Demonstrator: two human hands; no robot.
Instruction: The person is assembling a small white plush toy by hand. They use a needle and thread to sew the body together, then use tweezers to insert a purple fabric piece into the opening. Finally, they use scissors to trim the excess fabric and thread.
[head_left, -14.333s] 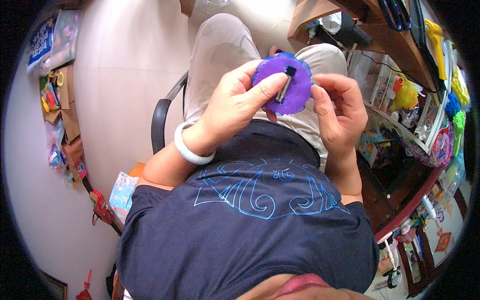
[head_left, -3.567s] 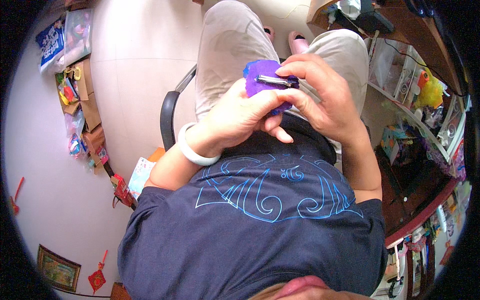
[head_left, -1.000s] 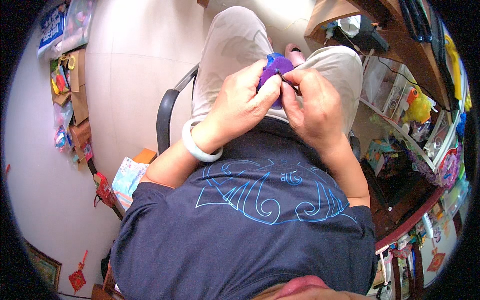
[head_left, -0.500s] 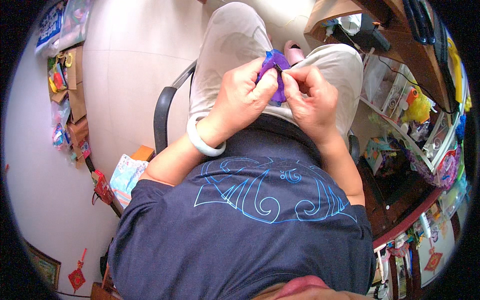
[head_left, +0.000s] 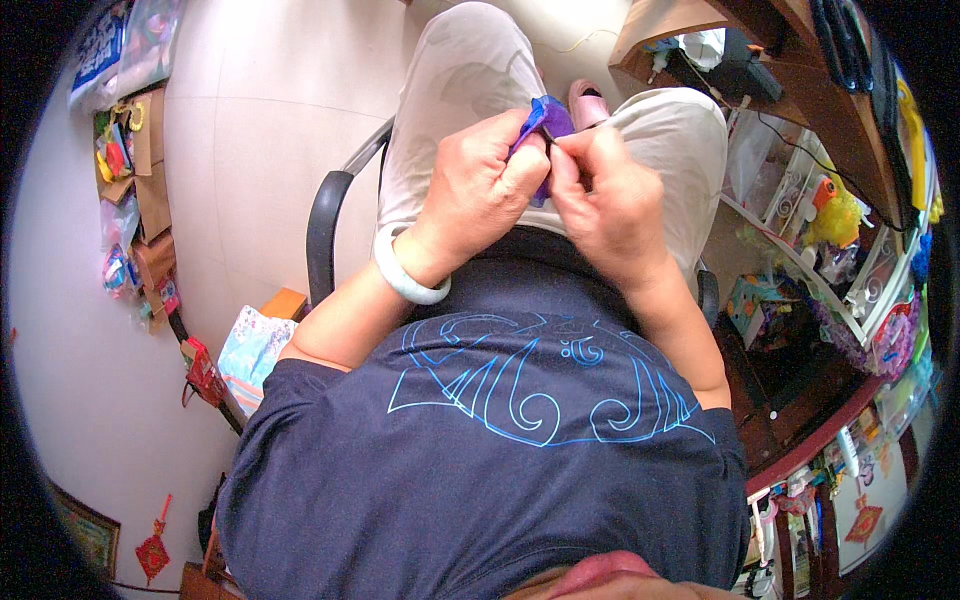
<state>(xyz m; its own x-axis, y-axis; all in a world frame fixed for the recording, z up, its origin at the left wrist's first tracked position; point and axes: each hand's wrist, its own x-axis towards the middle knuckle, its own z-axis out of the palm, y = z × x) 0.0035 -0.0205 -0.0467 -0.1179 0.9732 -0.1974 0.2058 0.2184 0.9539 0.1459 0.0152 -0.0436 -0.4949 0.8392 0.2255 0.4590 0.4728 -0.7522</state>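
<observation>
A soft purple and blue cloth piece (head_left: 557, 118) is bunched up above my lap. My left hand (head_left: 478, 190) is closed round its left side, thumb pressed on top, and covers much of it. A pale bangle (head_left: 398, 270) circles that wrist. My right hand (head_left: 612, 200) touches the cloth from the right, with thumb and forefinger pinched together. A thin dark strip or slim object shows at those fingertips against the cloth; it is too small to name. Both hands nearly meet over my light trousers (head_left: 455, 80).
A black chair armrest (head_left: 328, 235) curves at my left. On the right stands a dark wooden desk (head_left: 790, 410), with a white rack and a yellow plush toy (head_left: 838, 212). Cardboard boxes (head_left: 152, 190) and bags line the left wall. A pink shoe (head_left: 588, 103) shows between my knees.
The cloth has turned and folded, so less of it shows below the fingers. My right hand has shifted slightly left and its fingers have curled in more. My left hand has tilted a little.
</observation>
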